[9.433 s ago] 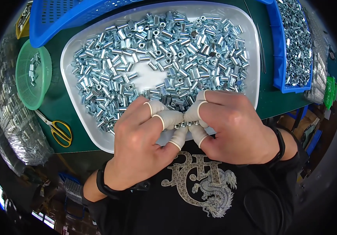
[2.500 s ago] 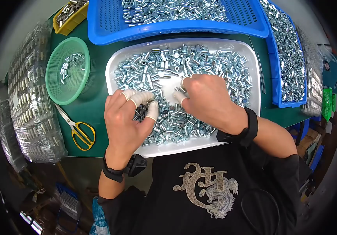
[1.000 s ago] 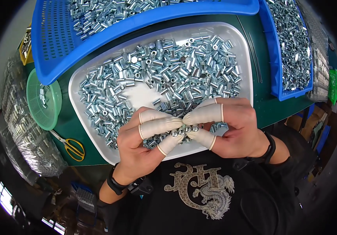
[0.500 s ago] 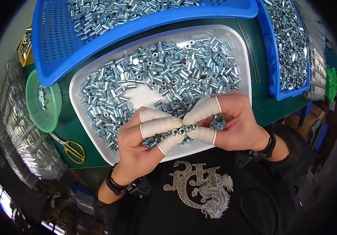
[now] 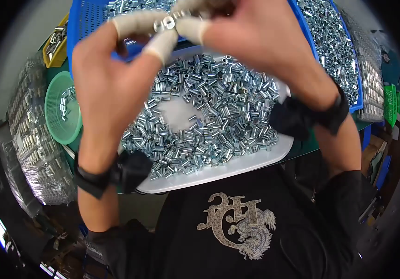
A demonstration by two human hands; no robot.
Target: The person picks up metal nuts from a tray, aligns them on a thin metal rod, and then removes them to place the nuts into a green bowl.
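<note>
My left hand (image 5: pixel 109 79) and my right hand (image 5: pixel 260 37), both in white finger cots, are raised over the front of a blue perforated basket (image 5: pixel 91 21) at the back. Pinched between their fingertips is a short row of silvery metal sleeves (image 5: pixel 168 22), hole ends showing. Fingers hide part of the row, and the right fingertips are cut by the upper edge. Below the hands lies a white tray (image 5: pixel 218 174) of loose sleeves (image 5: pixel 228 111), with a bare patch left of its middle. More sleeves fill the blue basket.
At left stand a light green basket (image 5: pixel 53 128) with a few sleeves, a yellow bin (image 5: pixel 51 59) of metal parts, and plastic-wrapped packs (image 5: pixel 39 156). A blue tray (image 5: pixel 355 100) full of metal parts is at right, beside more wrapped packs (image 5: pixel 372 69) and green baskets (image 5: pixel 390 104).
Both hands have risen from the white tray's near side, moving away and to the left to the blue basket, still pinching the sleeves. The scissors at left are now mostly hidden.
</note>
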